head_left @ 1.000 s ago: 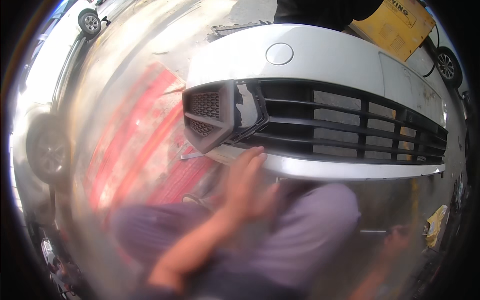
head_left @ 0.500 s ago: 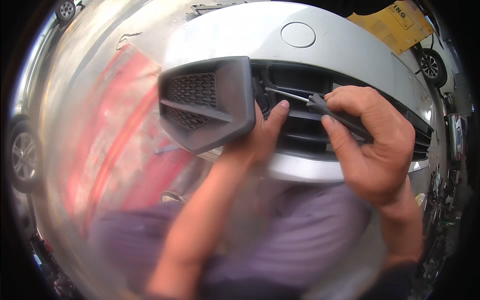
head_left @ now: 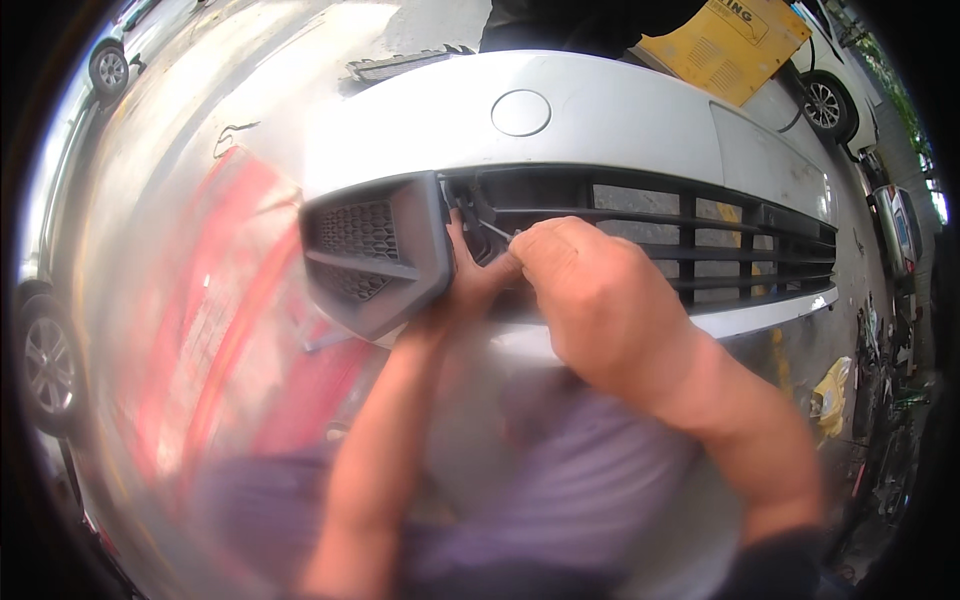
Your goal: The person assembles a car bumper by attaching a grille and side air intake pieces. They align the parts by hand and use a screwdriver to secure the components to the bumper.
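A silver car bumper (head_left: pixel 420 125) lies in front of me, with a black slatted grille (head_left: pixel 687 230) in its opening. At its left end sits a dark grey fog light trim (head_left: pixel 425 250) with honeycomb mesh. My left hand (head_left: pixel 478 280) is closed around the trim's right edge, its fingers partly hidden behind it and its thumb pointing to the right. My right hand (head_left: pixel 610 310) is closed on a screwdriver (head_left: pixel 495 230); the thin metal shaft shows, while the handle is hidden in my fist. The shaft points into the gap between trim and grille.
A red car panel (head_left: pixel 205 340) lies on the floor to my left. Beyond the bumper stand a yellow machine (head_left: pixel 730 45) and a dark-clothed person (head_left: pixel 570 25). Parked cars line both sides. A yellow bag (head_left: pixel 832 395) and assorted parts lie along the right.
My right hand has moved left with the screwdriver, close to my left thumb, and now covers the handle. The view has shifted, showing more of the grille. My left hand stays on the trim.
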Demonstrator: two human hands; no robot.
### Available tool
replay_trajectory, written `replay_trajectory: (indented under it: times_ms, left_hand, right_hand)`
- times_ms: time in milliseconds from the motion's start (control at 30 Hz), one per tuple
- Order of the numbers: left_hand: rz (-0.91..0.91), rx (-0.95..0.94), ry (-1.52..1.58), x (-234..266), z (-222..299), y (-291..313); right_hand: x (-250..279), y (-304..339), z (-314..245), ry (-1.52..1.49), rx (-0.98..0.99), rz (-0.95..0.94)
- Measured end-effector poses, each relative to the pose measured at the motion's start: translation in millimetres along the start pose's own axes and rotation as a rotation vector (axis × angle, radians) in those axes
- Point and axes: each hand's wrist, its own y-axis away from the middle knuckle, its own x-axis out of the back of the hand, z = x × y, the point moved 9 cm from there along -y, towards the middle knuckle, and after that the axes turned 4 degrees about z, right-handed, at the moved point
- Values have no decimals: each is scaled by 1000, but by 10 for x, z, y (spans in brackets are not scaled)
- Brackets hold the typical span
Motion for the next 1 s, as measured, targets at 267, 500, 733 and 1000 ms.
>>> replay_trajectory:
  times_ms: [267, 500, 733, 1000]
  left_hand:
    - [-67, 5, 235, -18, 207, 154]
    - [11, -528, -210, -10, -158, 46]
    - [-170, -13, 0, -125, 214, 44]
    - [-25, -54, -266, 29, -225, 67]
  right_hand:
    - [-303, 99, -255, 338, 134, -135]
    - [-760, 191, -733, 611, 268, -75]
    - [-1299, 161, -683, 513, 43, -258]
    - [-153, -13, -127, 172, -21, -138]
